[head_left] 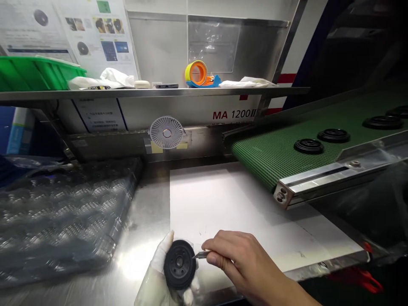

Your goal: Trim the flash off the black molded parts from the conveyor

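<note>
My left hand [159,265], in a whitish glove, grips a round black part [179,264] by its edge, with the ringed face and its small holes turned up towards me. My bare right hand [237,257] pinches a small knife [201,254] between thumb and fingers. The pointed metal tip meets the right rim of the black part, or lies very close to it. Most of the knife's handle is hidden inside my right hand. Both hands are low in the view, over the near edge of the white sheet [219,204].
On the right, a green conveyor belt [270,148] carries several black round parts [308,145]; its metal corner juts over the table. Clear plastic trays [63,212] stand at left. Behind are a small fan [166,132] and a shelf [153,92] with a tape dispenser [197,74] and green bin [35,74].
</note>
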